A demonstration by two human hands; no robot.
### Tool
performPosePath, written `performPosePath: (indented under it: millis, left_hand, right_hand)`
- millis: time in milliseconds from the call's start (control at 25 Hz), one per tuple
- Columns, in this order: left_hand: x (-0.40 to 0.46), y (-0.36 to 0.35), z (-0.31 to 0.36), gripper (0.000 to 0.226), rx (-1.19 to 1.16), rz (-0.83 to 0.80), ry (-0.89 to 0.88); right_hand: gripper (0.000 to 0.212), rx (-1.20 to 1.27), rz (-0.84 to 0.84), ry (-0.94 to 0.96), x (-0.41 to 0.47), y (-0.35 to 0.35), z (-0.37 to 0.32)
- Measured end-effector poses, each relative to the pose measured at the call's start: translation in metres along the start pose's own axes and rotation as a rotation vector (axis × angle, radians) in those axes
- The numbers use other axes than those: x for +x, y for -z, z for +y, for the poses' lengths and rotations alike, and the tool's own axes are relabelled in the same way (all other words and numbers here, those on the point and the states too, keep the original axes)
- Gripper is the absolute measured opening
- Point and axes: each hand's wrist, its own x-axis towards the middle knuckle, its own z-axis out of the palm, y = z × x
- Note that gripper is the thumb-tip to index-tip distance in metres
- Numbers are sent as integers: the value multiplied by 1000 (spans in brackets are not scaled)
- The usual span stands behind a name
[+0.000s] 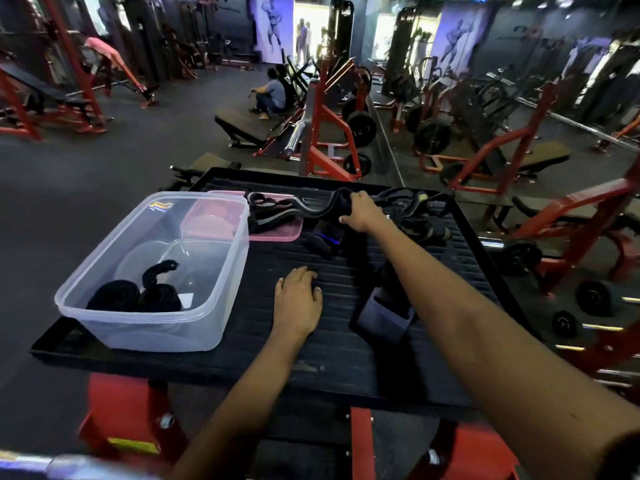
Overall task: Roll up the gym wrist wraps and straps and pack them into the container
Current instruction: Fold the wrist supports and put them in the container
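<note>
Partly hidden strap (341, 199), right hand (360, 211) gripping

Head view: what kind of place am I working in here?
A gym, almost certainly: red racks loaded with weight plates, a barbell, and benches across the floor.

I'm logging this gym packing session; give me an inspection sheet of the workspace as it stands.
Surface: black ribbed platform on a red frame.
Job's things: clear plastic container holds two rolled black wraps; unrolled black strap and strap pile at the far edge.
Clutter: pink lid; dark wrap lying under the right forearm.
Grips: left hand rests flat on the platform; right hand grips the strap.
Cables: nothing seen.
Surroundings: red weight machines, plates, mirror, a seated person far off.
</note>
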Motion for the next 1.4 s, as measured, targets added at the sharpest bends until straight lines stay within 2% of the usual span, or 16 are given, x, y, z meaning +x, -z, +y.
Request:
performPosePath:
  millis: [200, 320, 400, 480, 680, 760, 920, 1000, 1040, 1120, 1160, 1240, 1280, 1320, 1400]
  left_hand:
    - [1, -2, 4, 30, -34, 70, 9]
    - [0, 0, 11, 47, -103, 76, 90]
    - [-3, 8, 15, 59, -199, 82, 111]
    - [-6, 14, 20, 62, -262, 106, 100]
    - [-11, 36, 17, 55, -219, 145, 260]
    - [-20, 44, 11, 54, -206, 158, 267]
    - [-54, 56, 16, 58, -52, 144, 300]
    - [-63, 60, 17, 62, 53, 87, 296]
    - [-64, 63, 15, 64, 68, 57, 296]
    - [-65, 65, 13, 71, 81, 12, 322]
    - [-67, 65, 14, 74, 112, 23, 315]
    - [-73, 61, 24, 66, 105, 177, 139]
    - [-76, 58, 33, 56, 15, 249, -17]
    - [-78, 55, 46, 45, -140, 248, -141]
    - [-82, 44, 72, 42, -433, 39, -177]
  right_hand:
    - [45, -41, -65, -48, 7, -7, 4]
    - [56, -35, -145, -27, -18, 2, 1]
    - [62, 108, -190, -53, -45, 11, -2]
    - [57, 234, -235, -43, -70, 15, -5]
    - [44, 292, -335, 103, -112, 29, -12]
    - [27, 248, -306, 165, -124, 29, -13]
    - [35, 0, -254, 292, -148, 9, -27]
    - [32, 78, -198, 339, -160, 0, -30]
    - [30, 174, -112, 345, -165, 2, -28]
    - [28, 337, 107, 268, -168, 13, -11]
    - [27, 333, 165, 194, -169, 18, 1]
    - [27, 166, 140, 18, -172, 23, 31]
    - [29, 109, 98, -79, -175, 22, 45]
    - [33, 117, 73, -179, -179, 18, 55]
    - [37, 241, 66, -270, -193, 7, 65]
